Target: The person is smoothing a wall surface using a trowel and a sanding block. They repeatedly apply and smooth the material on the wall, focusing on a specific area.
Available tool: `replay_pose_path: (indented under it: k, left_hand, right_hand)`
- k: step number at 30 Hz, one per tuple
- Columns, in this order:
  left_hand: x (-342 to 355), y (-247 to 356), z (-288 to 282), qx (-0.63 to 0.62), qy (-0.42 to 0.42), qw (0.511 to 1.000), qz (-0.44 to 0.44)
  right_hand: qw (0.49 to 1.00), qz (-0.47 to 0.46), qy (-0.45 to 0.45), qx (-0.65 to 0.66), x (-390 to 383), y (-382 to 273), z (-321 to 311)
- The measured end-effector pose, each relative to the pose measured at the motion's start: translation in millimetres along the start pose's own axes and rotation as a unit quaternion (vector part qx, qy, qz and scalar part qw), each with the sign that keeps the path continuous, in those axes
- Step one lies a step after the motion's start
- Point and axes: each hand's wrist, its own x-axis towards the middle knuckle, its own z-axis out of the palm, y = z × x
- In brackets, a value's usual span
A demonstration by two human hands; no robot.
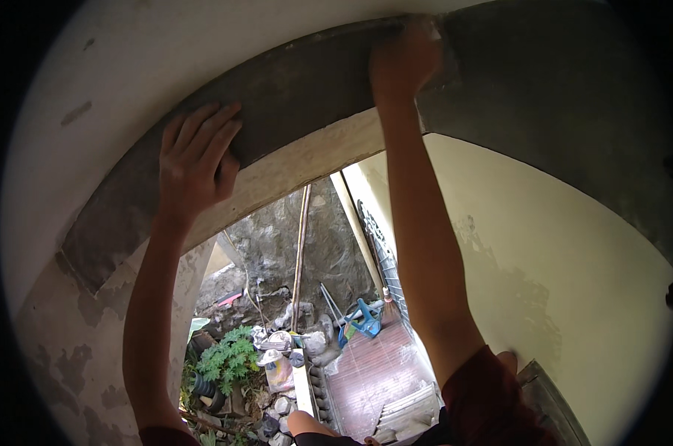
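Observation:
A long dark grey strip (299,89) runs across the top, between the pale upper wall and a cream ledge (314,152). My left hand (195,160) rests on the strip toward its left part, fingers stretched out and holding nothing. Farther right and higher, my right hand (405,63) is closed against the strip near the seam with a wide dark grey panel (544,97). Blur smears its fingers. Something small and pale shows at its edge, but its kind cannot be made out.
Below the ledge lies a yard with a reddish tiled floor (374,372), a broom (389,308), a blue plastic object (366,318), poles (301,253) and a green plant (229,358). Stained cream wall (530,245) stands at the right; peeling wall (76,342) is at the left.

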Motion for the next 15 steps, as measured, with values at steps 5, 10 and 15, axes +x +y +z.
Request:
replay_pose_path:
  k: [5, 10, 15]
  left_hand:
    - [3.9, 1.5, 2.7, 0.003, -0.01, 1.0, -0.004]
    - [0.7, -1.9, 0.9, 0.007, -0.002, 1.0, 0.021]
    - [-3.1, -3.2, -2.0, 0.005, -0.014, 1.0, 0.008]
  right_hand:
    - [0.993, -0.07, 0.073, 0.063, -39.8, -59.4, -5.8]
    - [0.944, -0.14, -0.087, 0.287, -76.5, -90.1, -47.7]
    - [0.986, -0.072, -0.027, 0.146, -15.4, -3.2, -72.5]
